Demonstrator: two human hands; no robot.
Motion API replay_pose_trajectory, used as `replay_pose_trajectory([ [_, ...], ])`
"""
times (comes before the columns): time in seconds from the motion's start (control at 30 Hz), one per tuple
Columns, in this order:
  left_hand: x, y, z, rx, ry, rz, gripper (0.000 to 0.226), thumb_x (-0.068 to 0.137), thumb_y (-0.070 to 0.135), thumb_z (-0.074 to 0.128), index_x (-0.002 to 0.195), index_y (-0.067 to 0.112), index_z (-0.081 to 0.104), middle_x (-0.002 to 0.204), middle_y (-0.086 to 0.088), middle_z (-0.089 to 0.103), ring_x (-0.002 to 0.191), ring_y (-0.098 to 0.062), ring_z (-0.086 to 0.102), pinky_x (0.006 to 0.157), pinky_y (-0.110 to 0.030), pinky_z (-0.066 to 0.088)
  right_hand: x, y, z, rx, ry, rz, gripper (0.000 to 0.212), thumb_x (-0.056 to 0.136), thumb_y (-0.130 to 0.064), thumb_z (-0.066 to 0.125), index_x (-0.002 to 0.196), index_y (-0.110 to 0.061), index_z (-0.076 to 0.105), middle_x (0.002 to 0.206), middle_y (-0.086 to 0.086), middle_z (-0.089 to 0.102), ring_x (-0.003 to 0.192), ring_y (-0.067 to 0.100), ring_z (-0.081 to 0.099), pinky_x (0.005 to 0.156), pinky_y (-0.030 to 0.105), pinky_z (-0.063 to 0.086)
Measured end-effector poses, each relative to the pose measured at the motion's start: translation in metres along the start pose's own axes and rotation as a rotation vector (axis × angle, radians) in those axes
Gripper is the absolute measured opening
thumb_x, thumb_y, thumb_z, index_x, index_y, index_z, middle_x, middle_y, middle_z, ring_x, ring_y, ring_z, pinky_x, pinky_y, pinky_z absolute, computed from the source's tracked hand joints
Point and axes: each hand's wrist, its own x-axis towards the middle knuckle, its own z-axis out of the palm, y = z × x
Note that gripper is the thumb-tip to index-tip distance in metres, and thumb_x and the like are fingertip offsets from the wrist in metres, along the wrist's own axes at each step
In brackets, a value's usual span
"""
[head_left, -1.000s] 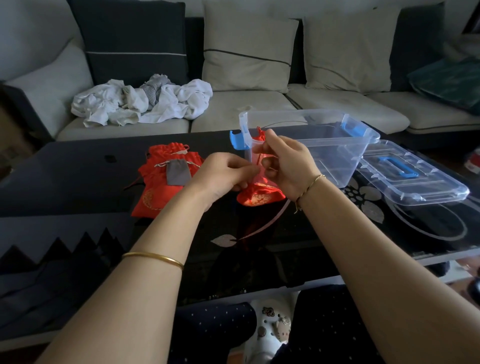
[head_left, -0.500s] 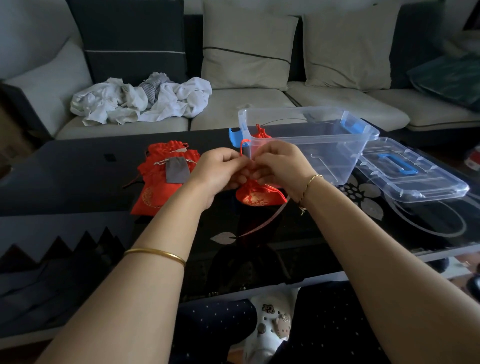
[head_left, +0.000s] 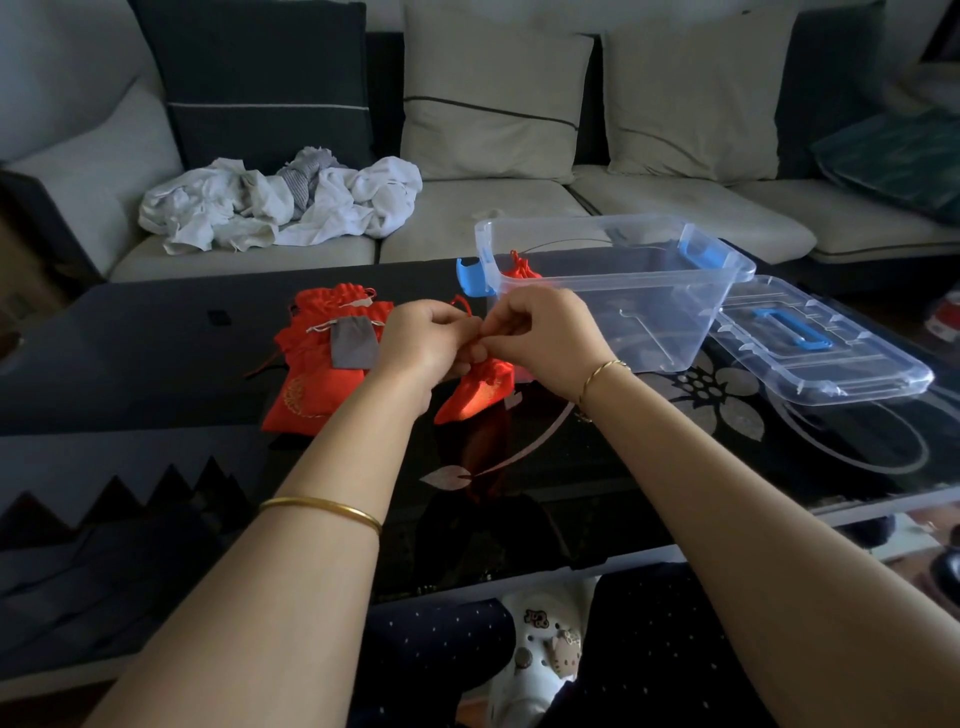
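Observation:
A small red drawstring pouch (head_left: 478, 389) hangs between my hands just above the black glass table (head_left: 156, 364). My left hand (head_left: 431, 343) and my right hand (head_left: 545, 338) meet over its top, and both pinch its red drawstring. To the left lies a pile of red pouches (head_left: 306, 384) with a small grey pouch (head_left: 353, 345) on top. Behind my right hand stands a clear plastic box (head_left: 675, 291) with blue latches. Another red pouch (head_left: 522, 270) shows through the box's near left corner.
The box's clear lid (head_left: 821, 353) with a blue handle lies to the right on the table. A sofa with cushions runs along the back, with crumpled white cloths (head_left: 280, 202) on its left seat. My knees and a white shoe sit below the table's near edge.
My hands have come down and closer together, and the pouch has tilted, its bottom swinging to the left. The box and the pile have not moved.

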Motion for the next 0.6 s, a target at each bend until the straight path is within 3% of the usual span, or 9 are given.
replay_pose_trajectory([
  [0.23, 0.000, 0.004, -0.001, 0.028, 0.093, 0.055, 0.017, 0.087, 0.002, 0.057, 0.075, 0.010, 0.066, 0.062, -0.006, 0.061, 0.057, -0.017, 0.057, 0.059, -0.029, 0.049, 0.001, -0.005, 0.005, -0.133, -0.010, -0.079, 0.010, 0.083, -0.011, 0.062, 0.083, -0.009, 0.072, 0.076, -0.005, 0.062, 0.071, 0.008, 0.053, 0.064, 0.018, 0.041],
  [0.3, 0.000, 0.007, -0.004, 0.050, 0.159, 0.094, 0.014, 0.087, 0.001, 0.055, 0.094, 0.005, 0.066, 0.071, -0.003, 0.062, 0.062, -0.015, 0.060, 0.063, -0.028, 0.052, 0.000, -0.003, 0.002, 0.029, -0.021, 0.041, 0.012, 0.084, -0.011, 0.061, 0.074, -0.010, 0.069, 0.070, -0.006, 0.060, 0.065, 0.006, 0.052, 0.062, 0.017, 0.042],
  [0.37, 0.000, 0.011, -0.010, 0.035, 0.206, 0.119, 0.021, 0.089, 0.001, 0.051, 0.109, 0.005, 0.059, 0.084, -0.001, 0.060, 0.069, -0.011, 0.064, 0.054, -0.019, 0.051, -0.001, 0.003, -0.002, 0.240, -0.032, 0.219, 0.017, 0.085, -0.014, 0.062, 0.068, -0.011, 0.065, 0.063, -0.004, 0.056, 0.058, 0.006, 0.048, 0.060, 0.019, 0.043],
  [0.43, -0.002, 0.013, -0.014, 0.059, 0.200, 0.197, 0.021, 0.088, 0.002, 0.052, 0.106, 0.008, 0.059, 0.091, -0.003, 0.060, 0.070, -0.009, 0.064, 0.047, -0.014, 0.046, -0.001, 0.010, -0.005, 0.425, -0.061, 0.374, 0.018, 0.085, -0.013, 0.062, 0.069, -0.005, 0.063, 0.063, 0.003, 0.053, 0.057, 0.009, 0.046, 0.059, 0.023, 0.042],
  [0.6, -0.013, 0.017, -0.001, 0.422, 0.049, 0.524, 0.011, 0.078, 0.010, 0.068, 0.082, 0.021, 0.070, 0.086, 0.009, 0.045, 0.066, 0.001, 0.044, 0.065, -0.003, 0.036, 0.002, 0.016, -0.004, 0.819, -0.082, 0.568, 0.019, 0.085, -0.005, 0.062, 0.067, -0.004, 0.058, 0.062, 0.007, 0.050, 0.048, 0.009, 0.042, 0.048, 0.019, 0.037],
])
